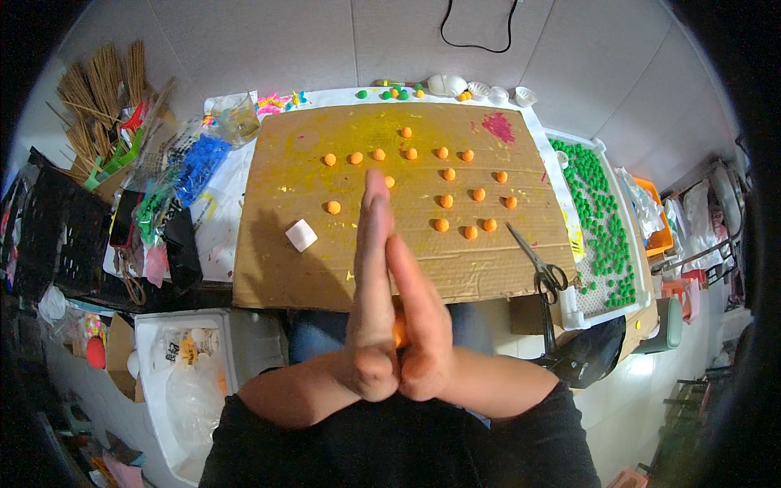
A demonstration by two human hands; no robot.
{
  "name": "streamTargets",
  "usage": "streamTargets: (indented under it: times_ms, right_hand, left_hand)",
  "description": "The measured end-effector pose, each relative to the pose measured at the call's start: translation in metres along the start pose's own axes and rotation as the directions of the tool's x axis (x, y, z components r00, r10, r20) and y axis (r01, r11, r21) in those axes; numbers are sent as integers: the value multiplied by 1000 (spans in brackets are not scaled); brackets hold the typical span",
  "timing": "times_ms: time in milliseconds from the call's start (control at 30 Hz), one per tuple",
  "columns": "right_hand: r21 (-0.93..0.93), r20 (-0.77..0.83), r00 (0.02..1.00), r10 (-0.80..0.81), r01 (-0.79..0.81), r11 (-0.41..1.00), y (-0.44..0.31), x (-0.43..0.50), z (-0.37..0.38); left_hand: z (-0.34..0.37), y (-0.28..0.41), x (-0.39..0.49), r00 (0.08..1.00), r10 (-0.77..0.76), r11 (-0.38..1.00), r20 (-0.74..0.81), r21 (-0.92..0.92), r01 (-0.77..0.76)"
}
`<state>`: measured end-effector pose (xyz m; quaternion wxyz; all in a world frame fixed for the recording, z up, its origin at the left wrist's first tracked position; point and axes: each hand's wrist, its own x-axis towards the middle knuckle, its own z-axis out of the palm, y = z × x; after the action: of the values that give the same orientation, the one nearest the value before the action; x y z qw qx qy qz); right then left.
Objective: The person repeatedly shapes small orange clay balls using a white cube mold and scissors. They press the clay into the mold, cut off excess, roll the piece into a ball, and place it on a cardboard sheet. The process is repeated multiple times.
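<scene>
My left hand (369,299) and my right hand (424,323) are raised palm to palm above the near edge of a cardboard sheet (390,274). An orange lump of what looks like modelling clay (399,329) shows between the two palms, mostly hidden by them. Beyond my fingers, several small orange balls (449,174) lie scattered on the cardboard. A pale pinkish-white block (301,235) sits left of my hands. To the right, black-handled scissors (543,268) lie across the cardboard's near right corner.
At right stands a white tray (639,287) of green balls. Small white cups (525,96) and coloured balls (403,95) line the back edge. At left are a blue bag (201,168), a clear plastic cup (238,119) and bundled sticks (104,73). A white foam box (146,354) is lower left.
</scene>
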<state>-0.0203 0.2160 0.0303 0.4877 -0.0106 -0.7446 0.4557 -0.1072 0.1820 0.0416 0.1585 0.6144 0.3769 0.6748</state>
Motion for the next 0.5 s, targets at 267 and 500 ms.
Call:
streamTargets:
  times_ms: [267,500]
  right_hand:
    - [-204,-8,999,-42,39,978,27,18,-3]
    - [-107,116,988,106,-94,990,20,7,-4]
  left_hand:
    - [3,1,-17,975,-217,974,57,-58,220]
    - [5,-5,-3,964,-248,965,-102,-112,236]
